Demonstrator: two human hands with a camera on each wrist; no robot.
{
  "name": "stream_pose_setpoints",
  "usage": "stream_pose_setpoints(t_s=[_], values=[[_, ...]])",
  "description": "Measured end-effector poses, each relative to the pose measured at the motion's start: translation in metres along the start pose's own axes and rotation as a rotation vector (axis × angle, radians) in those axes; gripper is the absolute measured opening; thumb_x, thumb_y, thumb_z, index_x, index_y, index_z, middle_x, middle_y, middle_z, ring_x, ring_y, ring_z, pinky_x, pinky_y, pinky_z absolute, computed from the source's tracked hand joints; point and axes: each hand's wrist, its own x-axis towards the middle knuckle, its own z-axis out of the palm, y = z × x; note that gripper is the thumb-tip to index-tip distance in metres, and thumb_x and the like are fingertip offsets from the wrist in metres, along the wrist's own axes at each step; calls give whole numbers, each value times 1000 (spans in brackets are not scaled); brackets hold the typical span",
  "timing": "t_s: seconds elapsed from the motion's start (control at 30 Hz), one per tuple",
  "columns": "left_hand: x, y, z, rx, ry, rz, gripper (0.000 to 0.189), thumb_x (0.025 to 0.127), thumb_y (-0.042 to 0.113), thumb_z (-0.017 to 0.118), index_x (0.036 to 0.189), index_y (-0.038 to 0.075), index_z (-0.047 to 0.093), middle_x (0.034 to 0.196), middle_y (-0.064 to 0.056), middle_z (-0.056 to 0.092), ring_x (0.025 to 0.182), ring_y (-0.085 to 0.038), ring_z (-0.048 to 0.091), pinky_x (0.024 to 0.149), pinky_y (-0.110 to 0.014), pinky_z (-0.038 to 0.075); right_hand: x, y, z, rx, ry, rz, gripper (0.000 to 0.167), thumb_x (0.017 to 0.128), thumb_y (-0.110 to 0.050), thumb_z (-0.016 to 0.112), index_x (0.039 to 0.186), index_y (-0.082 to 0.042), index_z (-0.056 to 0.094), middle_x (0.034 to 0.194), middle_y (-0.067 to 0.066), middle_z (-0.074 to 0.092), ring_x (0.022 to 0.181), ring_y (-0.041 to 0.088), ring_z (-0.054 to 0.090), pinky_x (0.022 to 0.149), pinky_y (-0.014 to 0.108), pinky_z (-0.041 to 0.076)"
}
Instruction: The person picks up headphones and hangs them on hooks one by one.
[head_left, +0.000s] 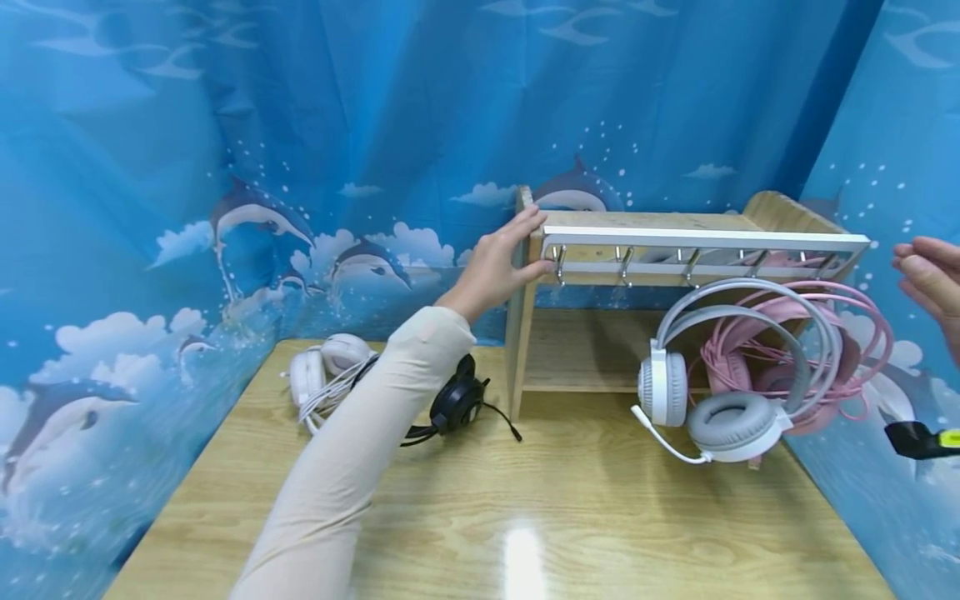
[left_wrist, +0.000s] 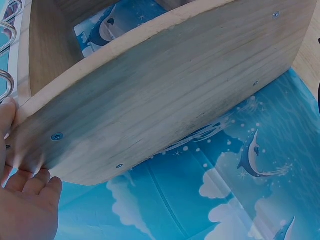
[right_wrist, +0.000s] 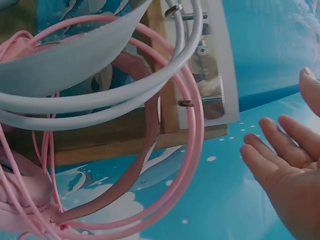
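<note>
My left hand (head_left: 495, 265) holds the left front corner of a wooden shelf (head_left: 637, 220), thumb at the end of the white hook rail (head_left: 705, 236). The left wrist view shows its fingers against the outer face of the side panel (left_wrist: 165, 105). White headphones (head_left: 738, 425) with grey pads and a boom mic hang from the rail's right part. Pink headphones (head_left: 817, 408) with looped cable hang just behind them; the bands overlap in the right wrist view. Off the shelf's right end, apart from it, my right hand (right_wrist: 292, 167) is in the air, fingers spread and holding nothing.
White headphones (head_left: 307, 379) with a bundled cable and black headphones (head_left: 455, 404) lie on the wooden table (head_left: 585, 517), left of the shelf, partly behind my left sleeve. Several metal hooks (head_left: 626, 262) stick out of the rail. A blue dolphin curtain (head_left: 420, 125) stands behind.
</note>
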Motion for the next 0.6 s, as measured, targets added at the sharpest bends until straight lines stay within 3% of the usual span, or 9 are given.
stream_pose_setpoints(t_s=[0.1,0.23,0.4,0.5,0.6], values=[[0,-1,-1,6,0,0,72,87,36,69,150,22,35,158,10,21,142,-16,27,115,-36,28,1,-16,14,-53,9,-1,48,98,-15,52,145,-16,42,116,-21,55,115,-6,46,110,11,20],[-1,-1,0,11,0,1,72,88,36,68,150,22,35,158,9,22,142,-17,28,114,-37,29,25,9,8,-114,54,-34,45,97,-14,56,141,-16,49,120,-19,58,111,-8,50,101,5,30],[-1,0,0,16,0,9,72,88,36,68,150,22,35,158,9,22,142,-17,29,114,-37,30,49,31,9,-97,123,-48,44,90,-14,67,133,-15,58,119,-16,62,103,-7,55,86,1,39],[-1,0,-1,13,0,11,72,88,36,68,150,21,35,158,9,22,142,-16,28,114,-36,30,43,12,23,-135,98,7,47,90,-19,67,136,-18,56,120,-19,60,103,-9,53,86,0,39],[-2,0,-2,14,-2,13,71,88,36,67,150,22,34,158,10,21,142,-16,29,114,-34,30,35,-7,38,-225,44,60,54,91,-22,66,142,-16,49,106,-23,59,93,-10,52,76,0,42]])
